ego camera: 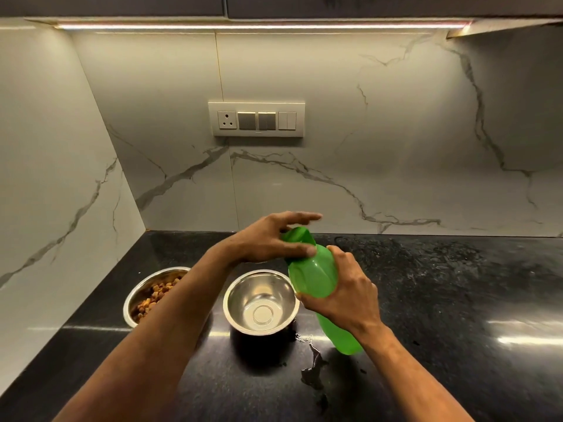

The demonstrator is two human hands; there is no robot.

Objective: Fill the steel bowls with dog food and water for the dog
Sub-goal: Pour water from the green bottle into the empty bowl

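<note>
Two steel bowls stand on the black counter (pixel 457 284). The left bowl (pixel 143 292) holds brown dog food and is partly hidden by my left forearm. Beside it, the right bowl (pixel 262 303) holds nothing that I can see. A green plastic bottle (pixel 313 275) is held above the counter just right of that bowl, tilted with its cap end up and to the left. My right hand (pixel 344 293) grips the bottle's body. At the top of the bottle, my left hand (pixel 271 239) grasps the green cap (pixel 300 234) with thumb and palm, the fingers stretched over it.
A marble wall rises behind the counter and along the left side. A switch panel with a socket (pixel 256 118) is set in the back wall. A small puddle of water (pixel 313 365) lies on the counter in front of the right bowl.
</note>
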